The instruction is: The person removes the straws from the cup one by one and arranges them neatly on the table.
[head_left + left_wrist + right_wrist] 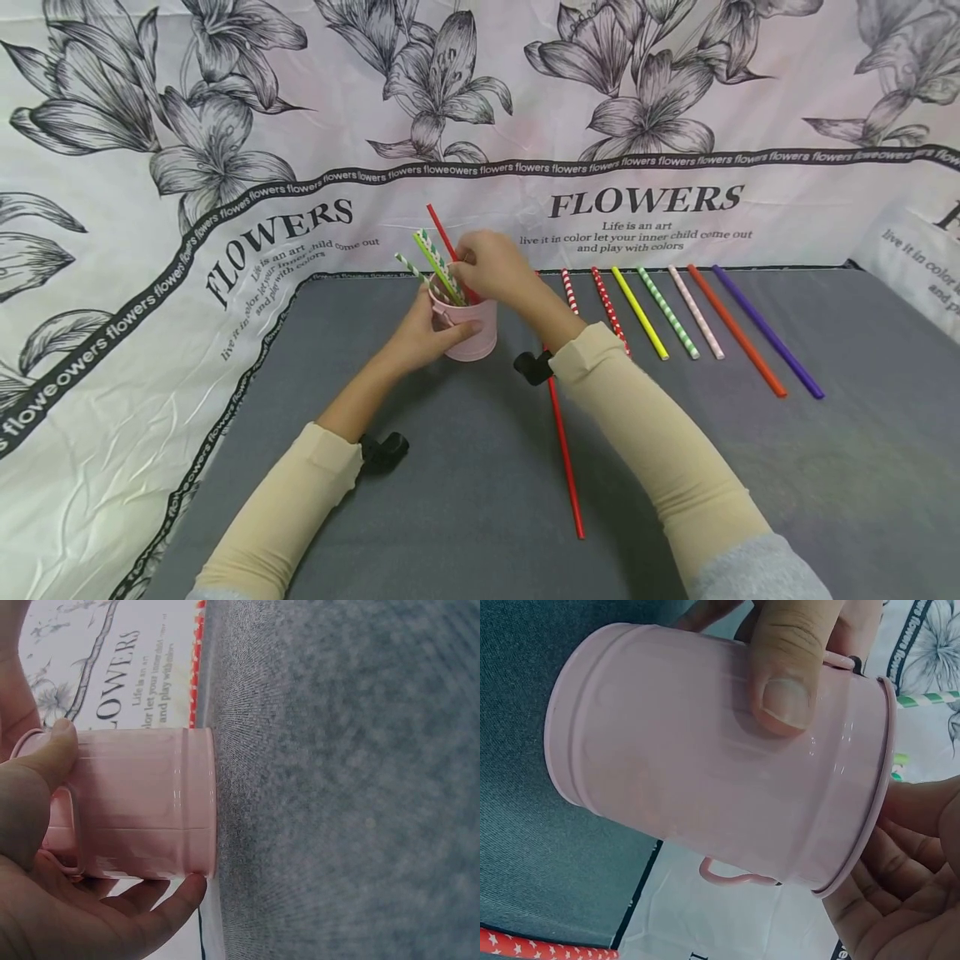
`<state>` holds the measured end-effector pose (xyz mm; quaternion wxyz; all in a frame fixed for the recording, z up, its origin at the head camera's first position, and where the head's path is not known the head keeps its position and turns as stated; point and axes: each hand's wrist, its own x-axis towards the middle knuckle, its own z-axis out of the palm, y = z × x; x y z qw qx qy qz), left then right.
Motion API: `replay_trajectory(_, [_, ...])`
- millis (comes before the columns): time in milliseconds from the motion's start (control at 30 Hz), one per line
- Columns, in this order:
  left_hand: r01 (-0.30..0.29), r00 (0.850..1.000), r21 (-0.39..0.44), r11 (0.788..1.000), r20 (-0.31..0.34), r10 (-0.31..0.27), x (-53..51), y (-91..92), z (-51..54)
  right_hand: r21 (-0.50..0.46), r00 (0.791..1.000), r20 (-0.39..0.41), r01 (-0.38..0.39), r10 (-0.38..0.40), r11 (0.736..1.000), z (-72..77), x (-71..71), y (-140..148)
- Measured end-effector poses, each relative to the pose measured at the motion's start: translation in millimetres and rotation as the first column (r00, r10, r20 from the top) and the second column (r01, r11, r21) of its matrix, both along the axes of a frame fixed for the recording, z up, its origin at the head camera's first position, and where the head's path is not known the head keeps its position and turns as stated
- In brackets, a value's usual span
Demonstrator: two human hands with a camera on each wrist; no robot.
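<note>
A pink metal pail (pixel 480 337) with small side handles stands on the grey table. My left hand (pixel 422 332) grips it from the left, thumb across its front, fingers around its side. Out of the pail lean a red straw (pixel 442 233), a lime green straw (pixel 429 252) and green-and-white patterned straws (pixel 409 267). At the pail's mouth, my right hand (pixel 491 265) pinches the red straw; its lower end is hidden inside. In the right wrist view, the right hand's fingers (pixel 907 870) are curled beside the pail's rim (pixel 881 802).
Right of the pail lies a row of straws: red-striped (pixel 569 290), red with white stars (pixel 610 308), yellow (pixel 640 313), green-striped (pixel 667 312), pink (pixel 696 312), orange (pixel 738 332) and purple (pixel 768 332). Another red straw (pixel 567 467) runs under my right forearm. A flower-printed cloth (pixel 465 212) hangs behind.
</note>
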<state>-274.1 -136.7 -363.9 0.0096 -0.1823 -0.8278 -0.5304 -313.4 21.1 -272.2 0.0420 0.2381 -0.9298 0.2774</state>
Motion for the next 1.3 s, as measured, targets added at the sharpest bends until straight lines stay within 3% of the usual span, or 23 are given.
replay_trajectory(400, [0.002,1.000,0.010,1.000,-0.027,-0.002,0.4,0.6,-0.3,-0.093,0.999,0.018,-0.026,0.028,0.995,-3.8,3.2,5])
replay_trajectory(800, [0.010,0.999,0.004,1.000,-0.044,-0.010,-0.4,0.0,-1.5,-0.241,0.996,-0.074,-0.058,0.042,0.969,-3.3,9.8,15])
replay_trajectory(1300, [-0.010,1.000,-0.021,1.000,-0.012,0.010,1.1,0.4,0.6,-0.373,0.985,-0.162,-0.113,0.056,0.921,2.3,21.3,24])
